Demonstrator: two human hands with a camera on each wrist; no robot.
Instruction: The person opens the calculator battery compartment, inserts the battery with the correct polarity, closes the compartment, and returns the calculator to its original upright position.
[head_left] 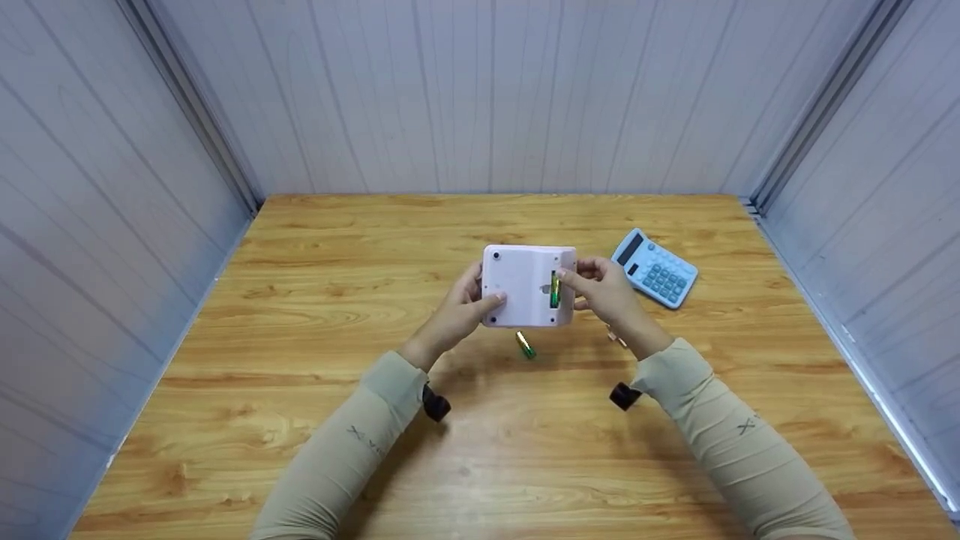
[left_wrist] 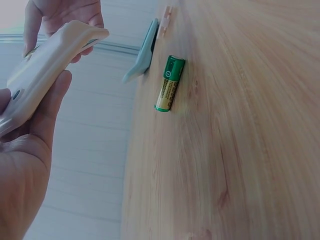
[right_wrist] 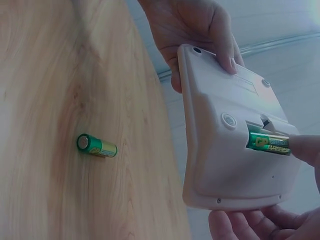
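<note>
A pale pink calculator (head_left: 517,289) is held above the table, its back with several round feet facing up. My left hand (head_left: 459,306) grips its left edge, thumb on the back and fingers underneath. At the opposite edge is my right hand (head_left: 607,289), fingers curled under the calculator. Its thumb (right_wrist: 305,148) touches the end of a green and gold battery (right_wrist: 267,142) lying in the open battery slot. A second green and gold battery (left_wrist: 170,83) lies loose on the table below the calculator.
A light blue calculator (head_left: 660,274) lies face up on the table, just beyond my right hand. Near my right wrist lies a small pink plastic piece (head_left: 616,336), partly hidden in the head view. Panelled walls (head_left: 465,97) border the wooden table (head_left: 337,247) on the back and sides.
</note>
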